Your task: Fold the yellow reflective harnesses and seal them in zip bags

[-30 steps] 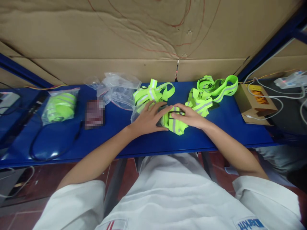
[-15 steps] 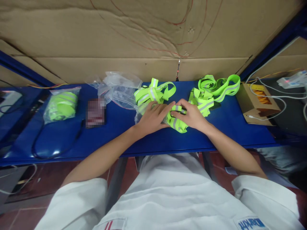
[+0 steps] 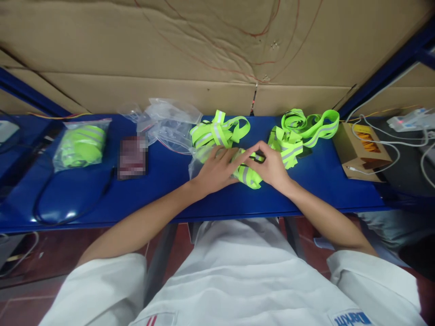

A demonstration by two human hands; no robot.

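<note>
A folded neon-yellow reflective strap point(image 3: 249, 177) with grey stripes lies between my hands near the middle of the blue table. My left hand point(image 3: 219, 170) is curled over its left end and over a clear plastic bag point(image 3: 194, 166), which shows beneath and left of the fingers. The strap seems partly inside the bag, but the fingers hide the opening. From the right, my right hand point(image 3: 274, 168) pinches the strap's upper edge, thumb and forefinger bent near a dark piece on it. Just behind my hands rests another loose reflective strap point(image 3: 217, 130).
More reflective straps point(image 3: 288, 140) lie at the right, beside an open cardboard box point(image 3: 360, 149) and white cables point(image 3: 394, 146). Clear empty bags point(image 3: 170, 120), a blurred-out dark red item point(image 3: 132, 157) and a bagged strap point(image 3: 83, 144) are at the left. A cardboard wall point(image 3: 152, 54) stands behind.
My right thumb and forefinger have shifted slightly along the strap, and less of the strap shows between my hands. The whole view has tilted a little.
</note>
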